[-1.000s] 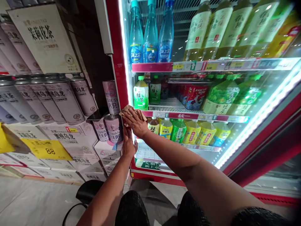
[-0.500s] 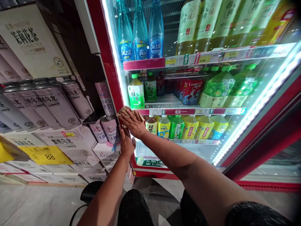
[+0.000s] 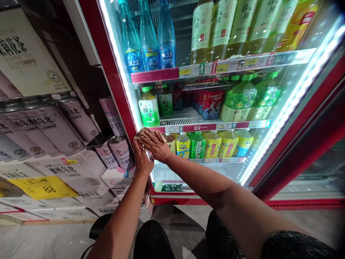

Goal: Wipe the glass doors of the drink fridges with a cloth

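Note:
A crumpled beige cloth [image 3: 140, 134] lies under the fingers of my right hand [image 3: 157, 144], pressed against the left edge of the drinks fridge [image 3: 111, 73] at the height of the middle shelf. My left hand [image 3: 142, 162] is just below it, its fingers stretched up along the red frame, with the fingertips close to the cloth. I cannot tell whether they touch it. Right above the cloth stands a green tea bottle [image 3: 149, 108] on the shelf. Behind my right hand, the lower row of bottles [image 3: 182, 145] is partly covered.
Left of the fridge are stacked cans [image 3: 120, 151], cartons [image 3: 91, 180] and a yellow price sign [image 3: 44, 187]. Tall blue bottles [image 3: 167, 39] fill part of the upper shelf. A black object [image 3: 99, 226] sits on the grey floor by my left forearm.
The camera view has shifted, so the fridge and shelves appear farther left. Both hands stay at the frame edge, the cloth slightly lower in view and still under my right hand.

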Demonstrator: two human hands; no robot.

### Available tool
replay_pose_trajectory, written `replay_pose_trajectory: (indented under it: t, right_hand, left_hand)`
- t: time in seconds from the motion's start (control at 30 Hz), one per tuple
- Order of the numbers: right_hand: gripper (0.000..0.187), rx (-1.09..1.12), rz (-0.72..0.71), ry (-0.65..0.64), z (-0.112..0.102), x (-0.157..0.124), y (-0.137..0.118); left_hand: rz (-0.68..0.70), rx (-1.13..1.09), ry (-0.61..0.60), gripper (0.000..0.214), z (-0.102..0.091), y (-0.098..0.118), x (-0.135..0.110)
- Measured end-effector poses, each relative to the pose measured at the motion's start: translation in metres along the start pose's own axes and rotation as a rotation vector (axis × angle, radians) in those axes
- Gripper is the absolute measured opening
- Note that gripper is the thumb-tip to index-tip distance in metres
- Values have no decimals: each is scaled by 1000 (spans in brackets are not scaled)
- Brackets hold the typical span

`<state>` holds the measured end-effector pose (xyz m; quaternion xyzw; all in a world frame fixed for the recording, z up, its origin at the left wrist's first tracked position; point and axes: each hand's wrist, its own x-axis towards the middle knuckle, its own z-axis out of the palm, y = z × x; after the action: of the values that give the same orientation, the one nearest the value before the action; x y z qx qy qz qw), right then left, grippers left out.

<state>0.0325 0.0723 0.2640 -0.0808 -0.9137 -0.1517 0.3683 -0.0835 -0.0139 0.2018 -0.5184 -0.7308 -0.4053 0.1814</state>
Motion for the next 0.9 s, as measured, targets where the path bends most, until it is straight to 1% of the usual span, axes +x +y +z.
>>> replay_pose_trajectory:
  t: [0.1, 0.17, 0.23, 0.33, 0.47, 0.57, 0.7, 0.8, 0.9]
  right_hand:
    - [64, -7, 8, 15, 6, -16, 0]
    - [65, -6, -8, 17, 10, -28, 2]
    - [64, -5, -38, 15, 10, -36, 6]
    - [64, -18, -14, 42, 1, -33, 12]
    - [65, -42, 52, 71, -9, -28, 16]
    - [65, -38, 56, 59, -8, -40, 16]
    - [68, -22, 42, 19, -9, -59, 20]
    - [71, -28, 43, 10, -15, -59, 26]
    - [69, -56, 97, 64, -19, -59, 31]
  left_hand:
    - [-12, 9, -9, 102, 4, 3, 1]
    - [15, 20, -7, 97, 6, 4, -4]
    - [40, 40, 0, 91, 6, 7, -8]
    - [37, 63, 7, 90, 3, 15, -5]
    - [1, 86, -26, 97, -1, 28, 8]
    - [-7, 85, -38, 97, -1, 33, 9]
    - [32, 66, -50, 99, -1, 34, 2]
    - [-3, 89, -35, 100, -1, 39, 2]
    - [-15, 113, -20, 98, 1, 46, 6]
